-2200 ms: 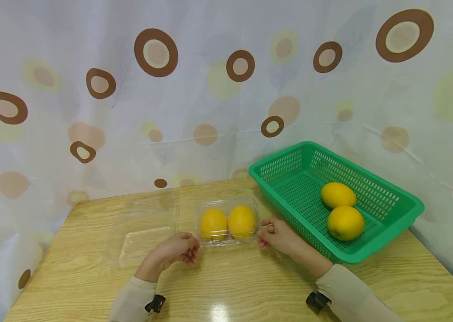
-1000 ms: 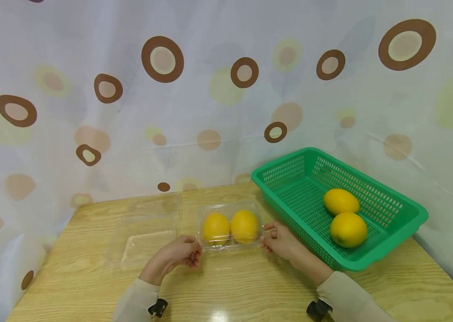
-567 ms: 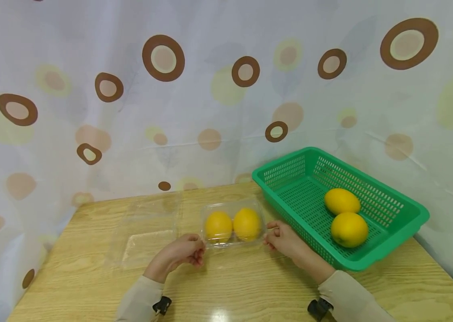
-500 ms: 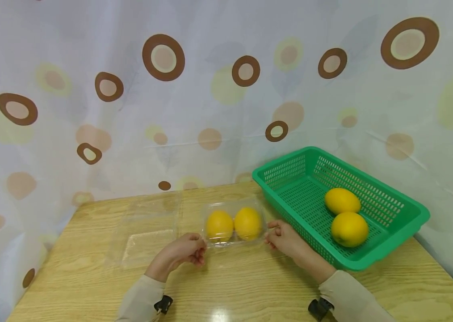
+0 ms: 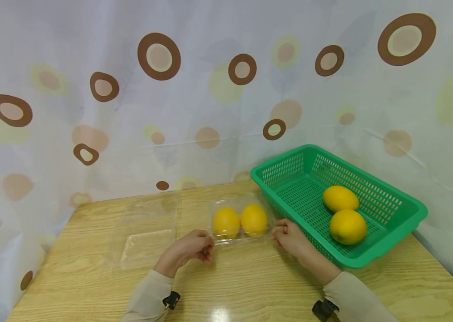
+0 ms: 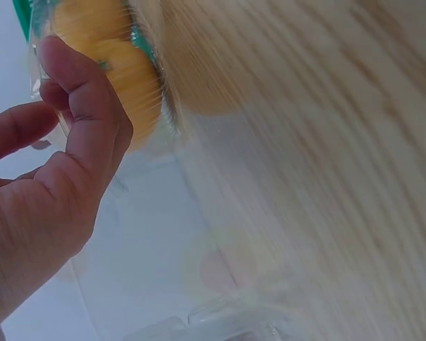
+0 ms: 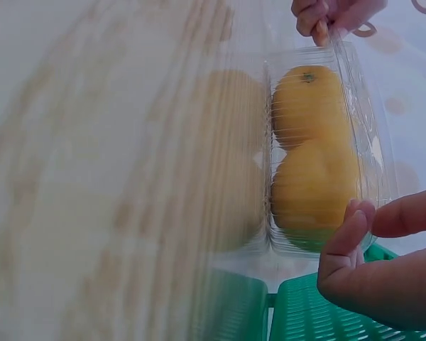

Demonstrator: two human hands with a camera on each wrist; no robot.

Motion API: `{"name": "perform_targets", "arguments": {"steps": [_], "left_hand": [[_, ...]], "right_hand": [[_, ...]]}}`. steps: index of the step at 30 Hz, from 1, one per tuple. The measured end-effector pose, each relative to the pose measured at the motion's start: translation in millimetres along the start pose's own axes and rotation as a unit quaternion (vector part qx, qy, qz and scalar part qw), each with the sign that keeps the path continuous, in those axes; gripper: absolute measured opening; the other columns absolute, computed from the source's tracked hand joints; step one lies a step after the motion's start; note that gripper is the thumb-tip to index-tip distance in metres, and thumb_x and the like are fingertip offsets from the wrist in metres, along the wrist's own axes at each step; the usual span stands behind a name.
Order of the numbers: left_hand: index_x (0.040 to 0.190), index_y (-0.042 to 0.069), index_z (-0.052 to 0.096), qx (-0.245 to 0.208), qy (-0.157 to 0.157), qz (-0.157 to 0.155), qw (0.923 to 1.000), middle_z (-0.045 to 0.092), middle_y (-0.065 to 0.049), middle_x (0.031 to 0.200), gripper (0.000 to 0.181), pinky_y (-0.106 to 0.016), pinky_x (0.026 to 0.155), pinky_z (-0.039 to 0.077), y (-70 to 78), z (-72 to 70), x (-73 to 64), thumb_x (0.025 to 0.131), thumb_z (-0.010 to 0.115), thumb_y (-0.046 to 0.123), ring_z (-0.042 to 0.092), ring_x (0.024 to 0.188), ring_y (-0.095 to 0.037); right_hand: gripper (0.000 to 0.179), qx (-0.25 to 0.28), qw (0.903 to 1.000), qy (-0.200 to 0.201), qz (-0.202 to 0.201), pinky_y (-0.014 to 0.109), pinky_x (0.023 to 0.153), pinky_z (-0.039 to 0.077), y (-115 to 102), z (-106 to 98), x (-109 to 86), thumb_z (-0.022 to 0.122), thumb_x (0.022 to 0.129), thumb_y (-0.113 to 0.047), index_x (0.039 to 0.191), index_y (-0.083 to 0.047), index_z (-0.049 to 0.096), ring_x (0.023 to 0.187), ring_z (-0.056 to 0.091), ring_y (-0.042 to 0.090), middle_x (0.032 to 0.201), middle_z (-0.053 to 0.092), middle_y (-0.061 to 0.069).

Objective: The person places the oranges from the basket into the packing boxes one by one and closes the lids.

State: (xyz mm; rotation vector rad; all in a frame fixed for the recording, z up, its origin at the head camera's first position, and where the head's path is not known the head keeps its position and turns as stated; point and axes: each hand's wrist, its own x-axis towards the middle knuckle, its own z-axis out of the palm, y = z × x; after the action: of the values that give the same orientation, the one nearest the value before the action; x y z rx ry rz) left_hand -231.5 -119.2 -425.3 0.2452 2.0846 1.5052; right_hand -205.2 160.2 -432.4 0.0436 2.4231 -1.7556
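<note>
A clear plastic clamshell box point(image 5: 233, 241) holds two oranges point(image 5: 226, 222) side by side, its lid down over them in the head view. My left hand point(image 5: 194, 248) pinches the box's near left corner between thumb and fingers. At the near right corner my right hand point(image 5: 292, 239) pinches the rim the same way. The right wrist view shows both hands on the same long edge of the box point(image 7: 369, 142), with the oranges point(image 7: 309, 106) behind its ribbed wall. In the left wrist view the fingers point(image 6: 71, 67) curl at the rim, in front of an orange point(image 6: 138, 92).
Right of the box stands a green perforated basket point(image 5: 291, 210) with two more oranges point(image 5: 348, 226) in it, close beside my right hand. Another clear plastic container point(image 5: 146, 243) lies opened out on the wooden table point(image 5: 90, 286) at left. A patterned curtain point(image 5: 210, 89) hangs behind.
Both hands have shifted the box of oranges a little to the right, closer to the basket. The grip at its corners looks the same. Basket and left container have stayed put.
</note>
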Motion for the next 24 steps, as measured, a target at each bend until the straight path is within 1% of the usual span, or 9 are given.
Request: {"name": "perform_targets", "arguments": {"steps": [4, 10, 17, 20, 24], "left_hand": [[0.078, 0.004, 0.047, -0.003, -0.002, -0.001, 1.0000, 0.049, -0.004, 0.068, 0.019, -0.026, 0.058, 0.053, 2.3, 2.7, 1.6, 0.096, 0.043, 0.005, 0.056, 0.057, -0.013], [0.079, 0.003, 0.049, -0.002, -0.007, -0.001, 1.0000, 0.050, -0.004, 0.069, 0.021, -0.027, 0.059, 0.054, 5.1, 5.6, 1.9, 0.098, 0.043, 0.006, 0.056, 0.057, -0.013], [0.079, 0.002, 0.050, 0.009, 0.001, -0.001, 1.0000, 0.050, -0.004, 0.067, 0.022, -0.030, 0.060, 0.055, 8.3, 7.3, 2.0, 0.099, 0.044, 0.007, 0.055, 0.056, -0.013], [0.080, -0.001, 0.052, 0.018, 0.007, 0.000, 0.9998, 0.050, -0.004, 0.067, 0.023, -0.032, 0.061, 0.056, 9.1, 8.4, 1.5, 0.099, 0.043, 0.008, 0.056, 0.056, -0.013], [0.087, -0.008, 0.056, 0.039, 0.023, 0.001, 0.9990, 0.052, -0.005, 0.066, 0.026, -0.034, 0.061, 0.057, 10.2, 10.1, -0.3, 0.101, 0.043, 0.010, 0.056, 0.055, -0.013]], "right_hand": [[0.035, 0.003, 0.9999, 0.009, 0.007, 0.034, 0.070, 0.050, -1.1, -1.6, -0.5, 0.042, 0.098, 0.001, 0.130, 0.017, 0.037, 0.073, 0.056, 0.020, 0.090, 0.059, 0.017], [0.038, 0.013, 0.9998, 0.013, 0.011, 0.034, 0.070, 0.048, -2.2, -0.8, -3.4, 0.038, 0.100, -0.001, 0.132, 0.018, 0.032, 0.073, 0.052, 0.020, 0.091, 0.056, 0.018], [0.037, 0.019, 0.9995, 0.019, 0.015, 0.032, 0.067, 0.048, -3.5, 0.5, -7.4, 0.037, 0.101, -0.003, 0.131, 0.018, 0.032, 0.074, 0.052, 0.020, 0.091, 0.056, 0.017], [0.035, 0.027, 0.9993, 0.017, 0.018, 0.032, 0.066, 0.049, -2.5, 0.4, -10.0, 0.037, 0.103, -0.006, 0.128, 0.018, 0.034, 0.072, 0.052, 0.018, 0.089, 0.056, 0.015], [0.031, 0.019, 0.9997, 0.005, 0.015, 0.031, 0.062, 0.051, 0.6, -0.5, -14.7, 0.039, 0.105, -0.013, 0.114, 0.017, 0.043, 0.066, 0.052, 0.016, 0.079, 0.055, 0.010]]}}
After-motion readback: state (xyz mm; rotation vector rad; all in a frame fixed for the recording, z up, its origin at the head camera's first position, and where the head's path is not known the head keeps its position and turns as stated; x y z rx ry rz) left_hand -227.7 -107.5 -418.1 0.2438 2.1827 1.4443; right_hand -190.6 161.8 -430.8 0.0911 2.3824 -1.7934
